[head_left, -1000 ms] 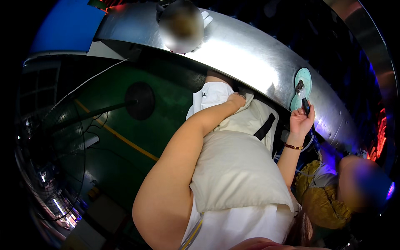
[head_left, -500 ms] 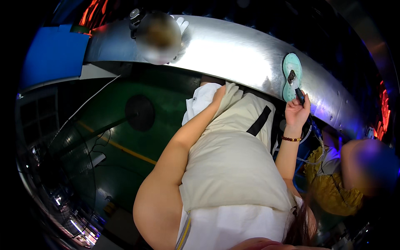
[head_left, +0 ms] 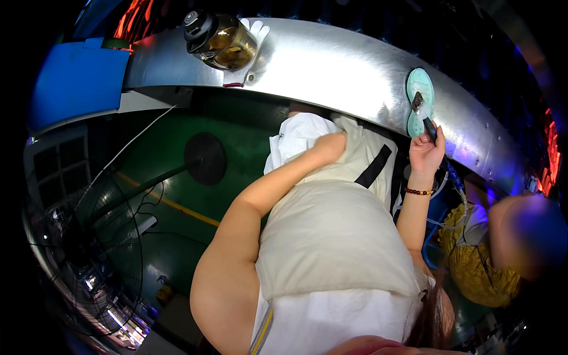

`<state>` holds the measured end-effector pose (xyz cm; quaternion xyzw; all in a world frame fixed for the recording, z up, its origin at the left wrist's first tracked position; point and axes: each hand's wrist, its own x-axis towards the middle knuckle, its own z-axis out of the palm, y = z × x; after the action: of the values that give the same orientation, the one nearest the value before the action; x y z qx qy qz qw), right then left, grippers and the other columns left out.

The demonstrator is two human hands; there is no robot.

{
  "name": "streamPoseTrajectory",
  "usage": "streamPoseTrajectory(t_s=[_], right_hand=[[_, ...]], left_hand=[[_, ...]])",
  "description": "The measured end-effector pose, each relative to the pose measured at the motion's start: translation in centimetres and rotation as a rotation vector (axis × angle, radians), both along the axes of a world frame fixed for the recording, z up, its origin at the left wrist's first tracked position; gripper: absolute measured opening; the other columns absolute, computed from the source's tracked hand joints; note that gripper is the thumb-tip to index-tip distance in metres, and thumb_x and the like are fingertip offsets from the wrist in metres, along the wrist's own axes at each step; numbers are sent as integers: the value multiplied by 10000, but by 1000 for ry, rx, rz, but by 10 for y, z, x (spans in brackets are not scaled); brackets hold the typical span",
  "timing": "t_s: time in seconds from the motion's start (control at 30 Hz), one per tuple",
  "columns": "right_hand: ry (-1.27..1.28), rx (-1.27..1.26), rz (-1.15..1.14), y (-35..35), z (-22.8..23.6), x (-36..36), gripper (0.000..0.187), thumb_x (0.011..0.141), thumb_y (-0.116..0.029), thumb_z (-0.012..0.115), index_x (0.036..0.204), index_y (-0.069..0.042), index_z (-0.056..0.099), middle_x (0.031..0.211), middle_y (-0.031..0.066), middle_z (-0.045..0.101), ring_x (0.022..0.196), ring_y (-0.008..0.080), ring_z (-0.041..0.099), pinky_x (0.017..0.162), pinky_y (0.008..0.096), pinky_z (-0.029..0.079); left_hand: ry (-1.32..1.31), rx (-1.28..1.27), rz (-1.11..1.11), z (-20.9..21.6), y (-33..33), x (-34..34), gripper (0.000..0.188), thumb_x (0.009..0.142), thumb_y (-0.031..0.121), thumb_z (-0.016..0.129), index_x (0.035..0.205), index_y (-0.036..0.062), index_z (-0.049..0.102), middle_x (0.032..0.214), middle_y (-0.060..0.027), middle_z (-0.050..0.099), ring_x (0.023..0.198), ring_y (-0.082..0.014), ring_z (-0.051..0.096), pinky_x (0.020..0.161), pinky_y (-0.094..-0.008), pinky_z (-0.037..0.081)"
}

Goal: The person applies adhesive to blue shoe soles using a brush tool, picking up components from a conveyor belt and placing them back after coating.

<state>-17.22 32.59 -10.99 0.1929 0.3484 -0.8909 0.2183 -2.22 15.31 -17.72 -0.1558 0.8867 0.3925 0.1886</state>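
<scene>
My right hand point(head_left: 426, 155), with a beaded bracelet at its wrist, is closed around the black handle of a brush point(head_left: 431, 128). The brush's dark, clotted bristle end rests over the middle of a mint-green shoe sole point(head_left: 420, 83), which lies on the metal bench near its front edge. Down in my lap, my left hand point(head_left: 331, 148) is closed with curled fingers on a fold of the cream apron point(head_left: 331, 236). White cloth point(head_left: 299, 137) shows beside that hand. My left fingertips are partly hidden in the folds.
A jug of amber liquid with a black lid point(head_left: 232, 47) lies on a white glove point(head_left: 259, 31) at the left of the metal bench point(head_left: 331, 59). Left on the green floor stands a fan with a round base point(head_left: 205, 158). Another person in mustard clothing point(head_left: 479, 260) is close at right.
My left hand has shifted right and slightly toward me over the apron, its fingers more curled. My right hand keeps the brush on the sole. The whole view has shifted slightly.
</scene>
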Motion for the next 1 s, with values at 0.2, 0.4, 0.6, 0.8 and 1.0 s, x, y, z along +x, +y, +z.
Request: streamPoseTrajectory(t_s=[0.2, 0.4, 0.6, 0.8, 1.0], right_hand=[[5, -22, 8, 2, 0, -2, 186, 836, -211, 491, 868, -43, 565, 709, 2, 557, 502, 83, 410, 473, 205, 306], [9, 0, 14, 2, 3, -4, 189, 835, -213, 492, 876, -42, 563, 701, -3, 552, 505, 81, 410, 480, 204, 311], [14, -21, 32, 2, 1, -6, 195, 839, -201, 484, 898, -29, 554, 743, 17, 549, 519, 82, 416, 481, 208, 318], [21, -21, 43, 0, 1, -7, 201, 840, -203, 483, 902, -25, 551, 743, 17, 544, 520, 82, 413, 480, 207, 316], [-8, 25, 23, -6, 5, -1, 181, 832, -214, 495, 883, -50, 551, 641, -11, 512, 489, 78, 415, 462, 205, 328]], left_hand=[[170, -181, -187, 21, 6, -7, 133, 743, 65, 423, 783, -30, 507, 848, -208, 577, 779, -358, 555, 654, -418, 444], [178, 383, -74, 25, 14, -4, 192, 785, 132, 446, 896, 9, 544, 926, -171, 582, 801, -337, 552, 684, -365, 431], [118, 590, 79, 50, 15, 1, 326, 835, 210, 385, 1037, -7, 521, 1031, -243, 527, 980, -362, 493, 824, -343, 379], [13, 533, -221, 50, 21, 0, 380, 850, 253, 347, 1061, -27, 495, 1018, -225, 538, 960, -347, 500, 836, -352, 371], [-3, 472, -367, 47, 26, -3, 384, 824, 262, 428, 1113, 15, 480, 1046, -189, 540, 976, -322, 501, 844, -347, 378]])
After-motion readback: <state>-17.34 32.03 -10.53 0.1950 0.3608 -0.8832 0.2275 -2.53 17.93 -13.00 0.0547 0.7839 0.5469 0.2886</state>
